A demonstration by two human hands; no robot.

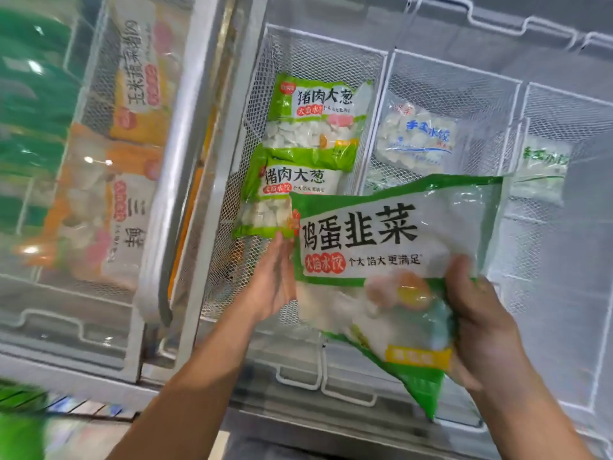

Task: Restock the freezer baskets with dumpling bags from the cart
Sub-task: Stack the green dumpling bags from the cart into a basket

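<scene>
Head view: right hand (477,313) grips the lower right edge of a green dumpling bag (381,260), thumb curled over its front. Left hand (273,280) lies against the bag's left edge, fingers straight and close together. Bag is held above the freezer baskets, over the front of the mesh basket (318,41) that holds two green-labelled bags (311,127). Neighbouring basket (454,71) holds a pale bag (418,141).

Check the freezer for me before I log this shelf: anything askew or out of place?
Nothing damaged or spilled. The two green bags lie slightly tilted, overlapping in their basket; the held bag is not yet placed.
</scene>
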